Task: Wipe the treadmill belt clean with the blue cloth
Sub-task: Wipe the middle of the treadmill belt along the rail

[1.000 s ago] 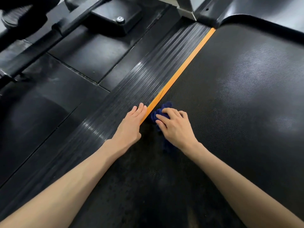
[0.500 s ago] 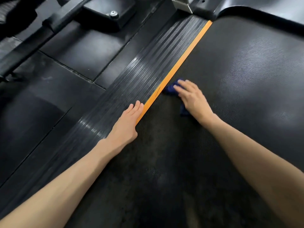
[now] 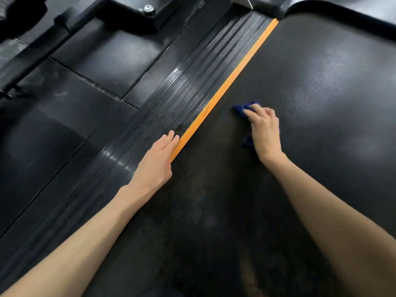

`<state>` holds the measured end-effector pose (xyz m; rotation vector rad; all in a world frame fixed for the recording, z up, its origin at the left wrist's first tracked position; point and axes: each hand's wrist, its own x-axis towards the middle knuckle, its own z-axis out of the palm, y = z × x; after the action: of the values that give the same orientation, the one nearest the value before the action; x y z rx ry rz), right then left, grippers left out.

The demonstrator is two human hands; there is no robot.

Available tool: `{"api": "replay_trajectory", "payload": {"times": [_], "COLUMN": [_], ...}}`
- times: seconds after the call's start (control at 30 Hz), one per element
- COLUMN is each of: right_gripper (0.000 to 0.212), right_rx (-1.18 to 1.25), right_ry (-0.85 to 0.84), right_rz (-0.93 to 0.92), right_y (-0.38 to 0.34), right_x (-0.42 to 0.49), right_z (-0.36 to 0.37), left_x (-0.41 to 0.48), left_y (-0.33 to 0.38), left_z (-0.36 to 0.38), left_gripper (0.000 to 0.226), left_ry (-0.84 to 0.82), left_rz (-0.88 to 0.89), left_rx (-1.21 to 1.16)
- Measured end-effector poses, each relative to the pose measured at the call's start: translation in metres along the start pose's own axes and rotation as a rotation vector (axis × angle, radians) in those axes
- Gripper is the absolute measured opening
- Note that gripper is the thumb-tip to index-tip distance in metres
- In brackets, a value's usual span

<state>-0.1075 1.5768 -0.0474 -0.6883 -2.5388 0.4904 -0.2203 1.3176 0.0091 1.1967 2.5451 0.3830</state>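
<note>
Right hand (image 3: 265, 129): grip closed, fingers curled over the blue cloth (image 3: 241, 108), pressing it onto the treadmill belt (image 3: 321, 168), near the orange strip (image 3: 231, 82) but not touching it. Left hand (image 3: 156, 161): grip open, fingers straight, resting on the ribbed side rail (image 3: 182, 93) beside that strip. Mid-wipe, apparently, with much belt left. Next, probably: steady pressure and sweeps across the remaining belt. Count: two hands, one cloth, one belt, one strip.

Black rubber floor tiles (image 3: 100, 58) with pale seams lay toward 10 o'clock; at 11 o'clock sat a black machine base (image 3: 130, 21) topped by a silver bolt (image 3: 149, 8).
</note>
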Motion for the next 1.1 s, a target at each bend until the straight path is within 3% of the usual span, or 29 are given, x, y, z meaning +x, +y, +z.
{"api": "replay_trajectory", "payload": {"times": [0.07,0.1,0.23,0.3,0.33,0.4,0.5,0.53,0.57,0.63,0.7,0.77,0.83,0.93,0.97,1.0,1.03,1.1], "right_gripper": [0.026,0.026,0.035,0.039,0.039,0.036,0.029,0.027,0.027,0.032,0.035,0.036,0.034,0.029,0.028,0.028,0.028,0.034], "right_rx": [0.044,0.053,0.149,0.149,0.142,0.091,0.105,0.141,0.144,0.192,0.226,0.215,0.134,0.136,0.186,0.195,0.214,0.283], "right_ry": [0.062,0.033,-0.254,-0.395,-0.368,-0.214,0.032,0.047,-0.004,-0.226,-0.415,-0.389,-0.235,0.010,0.038,0.004,-0.077,-0.349], "right_rz": [0.242,0.217,-0.407,-0.664,-0.713,-0.537,0.149,0.232,0.171,-0.219,-0.540,-0.667,-0.490,0.171,0.289,0.241,0.047,-0.493], "right_y": [-0.025,-0.053,-0.139,-0.118,-0.097,-0.053,-0.038,-0.057,-0.083,-0.131,-0.133,-0.095,-0.051,-0.031,-0.049,-0.072,-0.099,-0.137], "right_x": [-0.013,-0.028,-0.130,-0.128,-0.113,-0.073,-0.043,-0.052,-0.071,-0.127,-0.155,-0.129,-0.092,-0.060,-0.065,-0.079,-0.100,-0.156], "right_z": [0.015,0.026,0.040,0.023,0.020,0.012,0.004,0.012,0.022,0.034,0.027,0.015,0.003,-0.004,0.002,0.012,0.018,0.021], "left_x": [-0.002,-0.002,-0.007,-0.013,-0.017,-0.025,-0.034,-0.034,-0.034,-0.031,-0.030,-0.031,-0.032,-0.031,-0.030,-0.030,-0.030,-0.032], "left_y": [0.000,-0.001,-0.004,-0.008,-0.010,-0.014,-0.016,-0.017,-0.017,-0.015,-0.013,-0.012,-0.011,-0.006,-0.005,-0.004,-0.003,-0.003], "left_z": [0.004,0.006,0.015,0.017,0.017,0.014,0.010,0.010,0.011,0.011,0.010,0.008,0.008,0.008,0.008,0.008,0.008,0.008], "left_gripper": [0.060,0.058,0.059,0.060,0.060,0.056,0.047,0.047,0.048,0.052,0.054,0.055,0.055,0.055,0.055,0.056,0.057,0.059], "left_ry": [0.060,0.091,0.137,0.151,0.159,0.169,0.159,0.153,0.143,0.121,0.101,0.098,0.088,0.089,0.087,0.083,0.081,0.079], "left_rz": [0.018,0.021,0.021,0.047,0.060,0.062,0.054,0.059,0.061,0.043,0.017,0.015,0.005,-0.046,-0.053,-0.058,-0.061,-0.063], "left_rx": [0.021,0.029,0.028,0.031,0.037,0.061,0.053,0.053,0.061,0.077,0.088,0.102,0.099,0.082,0.087,0.094,0.098,0.114]}}
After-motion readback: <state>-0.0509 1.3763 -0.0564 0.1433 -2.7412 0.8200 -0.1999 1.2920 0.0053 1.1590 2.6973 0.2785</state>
